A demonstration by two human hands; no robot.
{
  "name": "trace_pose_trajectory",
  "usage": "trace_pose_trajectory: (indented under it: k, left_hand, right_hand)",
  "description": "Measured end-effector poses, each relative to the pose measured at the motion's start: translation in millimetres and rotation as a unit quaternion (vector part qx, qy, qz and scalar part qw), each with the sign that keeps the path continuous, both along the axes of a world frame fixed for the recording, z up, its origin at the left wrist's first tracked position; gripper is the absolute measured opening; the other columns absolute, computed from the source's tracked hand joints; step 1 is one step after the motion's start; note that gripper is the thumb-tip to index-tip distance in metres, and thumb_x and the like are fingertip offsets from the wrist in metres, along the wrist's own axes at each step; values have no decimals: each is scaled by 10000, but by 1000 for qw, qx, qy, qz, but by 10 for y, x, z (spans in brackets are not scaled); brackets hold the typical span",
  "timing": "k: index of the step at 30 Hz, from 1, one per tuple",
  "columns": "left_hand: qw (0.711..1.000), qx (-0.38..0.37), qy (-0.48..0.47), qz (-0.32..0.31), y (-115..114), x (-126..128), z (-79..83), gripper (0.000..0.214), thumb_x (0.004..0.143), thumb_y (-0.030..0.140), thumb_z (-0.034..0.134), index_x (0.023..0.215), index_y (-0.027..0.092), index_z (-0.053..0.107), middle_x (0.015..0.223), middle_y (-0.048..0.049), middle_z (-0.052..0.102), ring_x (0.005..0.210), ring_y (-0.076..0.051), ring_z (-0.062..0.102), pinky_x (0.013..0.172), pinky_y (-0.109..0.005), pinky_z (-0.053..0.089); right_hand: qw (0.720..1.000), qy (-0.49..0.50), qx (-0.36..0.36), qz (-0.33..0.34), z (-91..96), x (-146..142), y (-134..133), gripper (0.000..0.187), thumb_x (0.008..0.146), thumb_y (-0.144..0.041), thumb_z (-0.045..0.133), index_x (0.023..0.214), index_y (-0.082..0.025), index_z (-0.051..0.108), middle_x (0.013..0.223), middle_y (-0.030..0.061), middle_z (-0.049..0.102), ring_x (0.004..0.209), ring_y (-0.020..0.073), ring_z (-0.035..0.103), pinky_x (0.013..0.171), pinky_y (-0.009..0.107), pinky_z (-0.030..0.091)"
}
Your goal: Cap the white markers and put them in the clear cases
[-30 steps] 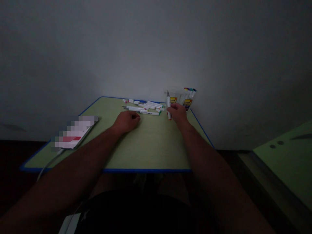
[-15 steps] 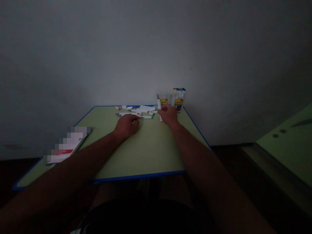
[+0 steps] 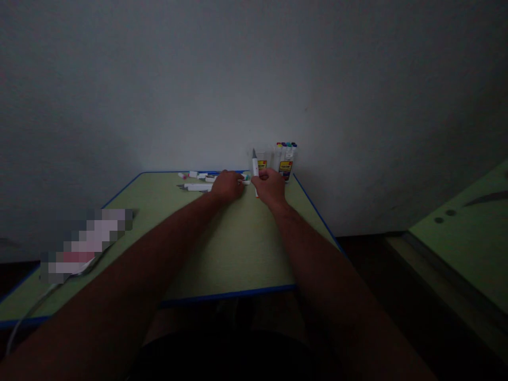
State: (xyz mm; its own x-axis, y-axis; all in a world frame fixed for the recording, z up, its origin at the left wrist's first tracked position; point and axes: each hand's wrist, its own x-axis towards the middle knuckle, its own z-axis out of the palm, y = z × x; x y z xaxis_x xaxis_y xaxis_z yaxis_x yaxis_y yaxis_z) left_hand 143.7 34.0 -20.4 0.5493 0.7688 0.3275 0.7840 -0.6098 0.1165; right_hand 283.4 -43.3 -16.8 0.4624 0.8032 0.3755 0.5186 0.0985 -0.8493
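Note:
My right hand (image 3: 270,185) is closed around a white marker (image 3: 255,165), held nearly upright with its grey uncapped tip pointing up and a reddish end below. To its left, my left hand (image 3: 228,186) lies over the loose markers (image 3: 198,187), fingers curled down. Small white and green pieces (image 3: 246,180), likely caps, show by its fingertips; what those fingers grip is hidden. Several white markers and loose caps (image 3: 193,174) lie along the far side of the table. Behind the held marker stands a clear plastic case (image 3: 262,159) with a yellow label.
A second clear case (image 3: 286,163), full of markers with coloured caps, stands at the table's far right corner. On the left lies a blurred-out flat object (image 3: 89,246) with a cable (image 3: 34,307). The blue-edged green table (image 3: 234,254) meets a grey wall (image 3: 254,79).
My left hand has moved right and farther away, from one marker on the near side to the pieces near my right hand. The right hand still holds its marker upright. The view has shifted slightly.

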Motion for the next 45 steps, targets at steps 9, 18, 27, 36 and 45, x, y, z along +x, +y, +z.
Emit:
trace_pose_trajectory:
  k: [9, 18, 27, 36, 45]
  left_hand:
    - [999, -11, 39, 15, 86, 163, -14, 451, 899, 403, 521, 1197, 171, 768, 1147, -197, 667, 1151, -351, 578, 1019, -455, 431]
    - [998, -10, 43, 37, 116, 211, -1, 409, 867, 367, 559, 1114, 132, 785, 1123, -206, 658, 1102, -353, 595, 933, -435, 475]
    - [997, -13, 68, 42, 34, 230, 6, 375, 880, 336, 562, 1097, 123, 781, 1137, -219, 667, 1102, -354, 603, 889, -424, 488]
    - [999, -16, -8, 42, 4, 189, 58, 324, 903, 315, 560, 1107, 149, 748, 1148, -180, 686, 1101, -306, 606, 934, -399, 472]
    - [842, -318, -427, 84, -376, -506, 267, 116, 773, 241, 653, 682, 173, 630, 734, -64, 680, 617, -155, 565, 593, -284, 435]
  right_hand:
    - [1000, -5, -11, 1, 54, -25, -41, 158, 767, -272, 623, 881, -185, 688, 890, 67, 713, 875, 223, 678, 840, 352, 509]
    - [999, -25, 20, -26, 17, -21, -16, 117, 735, -248, 623, 812, -190, 689, 807, 30, 736, 766, 189, 684, 764, 320, 520]
    - [999, -17, 21, -25, 23, -21, -23, 109, 726, -235, 632, 809, -191, 687, 798, 32, 735, 767, 196, 685, 769, 329, 521]
    - [999, -18, 18, -28, 37, -12, -44, 89, 717, -247, 637, 777, -196, 676, 779, 31, 728, 738, 198, 670, 740, 324, 511]
    - [999, -30, 20, -14, 22, -62, -59, 96, 725, -260, 630, 782, -194, 671, 783, 26, 717, 730, 188, 659, 742, 326, 505]
